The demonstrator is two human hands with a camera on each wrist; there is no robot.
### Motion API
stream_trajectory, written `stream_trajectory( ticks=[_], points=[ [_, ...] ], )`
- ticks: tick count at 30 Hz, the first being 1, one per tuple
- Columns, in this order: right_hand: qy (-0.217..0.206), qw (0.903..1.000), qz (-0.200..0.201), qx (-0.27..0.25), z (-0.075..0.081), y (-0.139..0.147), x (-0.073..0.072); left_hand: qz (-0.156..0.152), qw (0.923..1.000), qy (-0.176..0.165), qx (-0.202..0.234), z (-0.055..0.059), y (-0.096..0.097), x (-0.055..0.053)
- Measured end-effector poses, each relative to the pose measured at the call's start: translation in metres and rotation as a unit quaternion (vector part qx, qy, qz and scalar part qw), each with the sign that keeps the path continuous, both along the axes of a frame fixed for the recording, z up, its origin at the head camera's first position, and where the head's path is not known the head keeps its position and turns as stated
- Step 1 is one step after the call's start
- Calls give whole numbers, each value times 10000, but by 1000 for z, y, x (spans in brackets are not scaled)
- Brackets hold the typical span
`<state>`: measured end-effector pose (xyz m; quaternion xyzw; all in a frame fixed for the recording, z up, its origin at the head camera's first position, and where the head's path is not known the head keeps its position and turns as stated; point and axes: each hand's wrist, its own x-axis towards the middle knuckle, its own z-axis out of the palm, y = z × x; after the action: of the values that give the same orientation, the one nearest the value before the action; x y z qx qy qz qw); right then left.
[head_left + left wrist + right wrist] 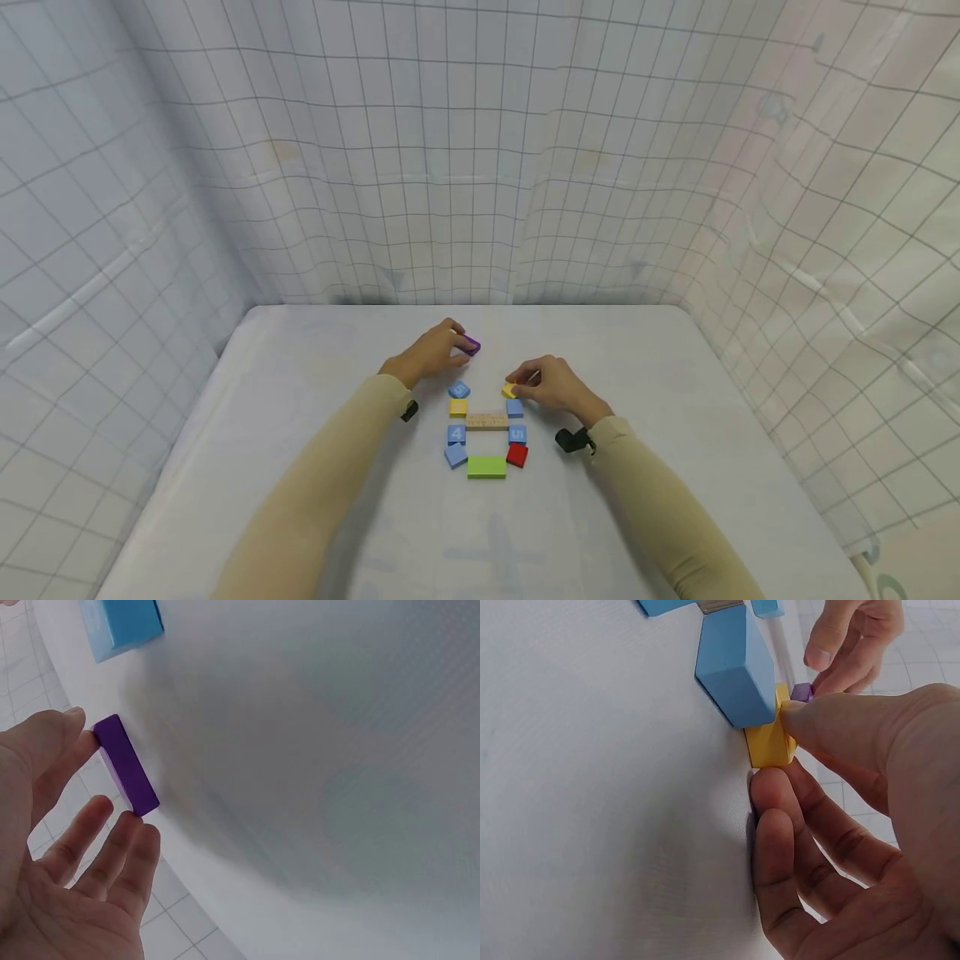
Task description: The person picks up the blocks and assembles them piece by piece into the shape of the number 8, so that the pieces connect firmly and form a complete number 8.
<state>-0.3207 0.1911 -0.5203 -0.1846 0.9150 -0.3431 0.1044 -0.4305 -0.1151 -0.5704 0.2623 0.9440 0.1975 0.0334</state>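
My left hand point(437, 349) is at the far side of the block layout, pinching a purple block point(129, 766) between thumb and fingers at its edges. A yellow block point(768, 742) is pinched by my right hand point(555, 385), the thumb on its upper side and fingertips against its end. That yellow block sits right beside a blue block point(733, 666), at the upper right of the layout. A blue numbered tile point(459, 389) lies just below my left hand, with another yellow tile point(458, 407) under it.
A wooden ruler-like bar point(487, 422) spans the middle between two columns of tiles. Nearer me lie a blue "4" tile point(456, 434), a blue "5" tile point(517, 434), a tilted blue tile point(455, 455), a red tile point(517, 455) and a green block point(487, 467). Gridded curtains point(480, 167) surround the white table point(285, 350).
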Motion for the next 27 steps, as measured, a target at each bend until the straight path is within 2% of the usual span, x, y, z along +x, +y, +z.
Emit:
stream_trajectory(
  ticks=[2,6,7,10,15,20,27],
  points=[
    [-15,10000,-8,-7,0,0,0,-22,9999,18,-114,11,3,10],
    [-38,10000,-23,-8,1,1,1,67,9992,-395,-33,56,13,49],
    [-34,10000,-24,1,1,1,1,89,9987,-492,25,59,14,51],
    [-54,10000,-31,14,1,0,1,47,9984,-549,158,73,18,67],
    [-68,10000,-37,0,1,0,0,71,9978,-562,348,77,20,76],
    [-30,10000,-16,-11,0,1,0,214,9953,-797,513,74,22,79],
    [75,10000,44,3,0,1,0,200,9937,-880,661,73,25,81]
  ],
)
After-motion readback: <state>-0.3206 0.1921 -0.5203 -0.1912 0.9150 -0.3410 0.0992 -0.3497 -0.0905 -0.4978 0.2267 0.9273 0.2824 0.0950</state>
